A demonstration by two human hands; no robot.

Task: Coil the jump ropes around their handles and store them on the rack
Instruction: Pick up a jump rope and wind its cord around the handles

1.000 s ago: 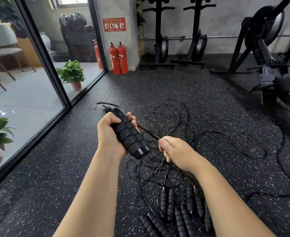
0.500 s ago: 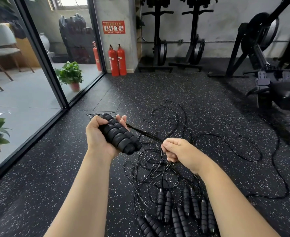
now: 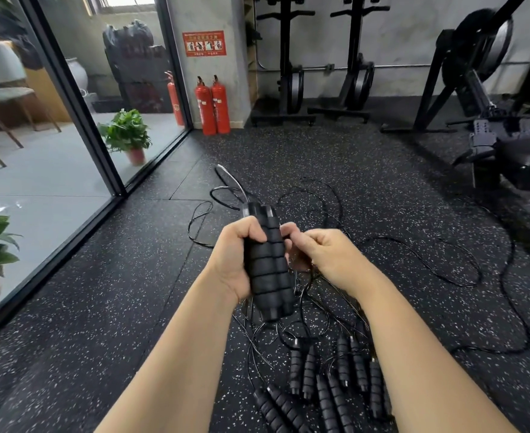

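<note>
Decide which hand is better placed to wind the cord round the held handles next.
Probably the right hand: its fingers are curled at the cord beside the foam handles, while the left hand grips those handles.

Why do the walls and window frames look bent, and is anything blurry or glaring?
Head view: the wide-angle lens bows the dark window frame and leans the gym machines outward; daylight glares off the pale floor beyond the glass; the looped cord above the held handles is motion-smeared; both hands, left and right, and the speckled floor stay fairly sharp.
</note>
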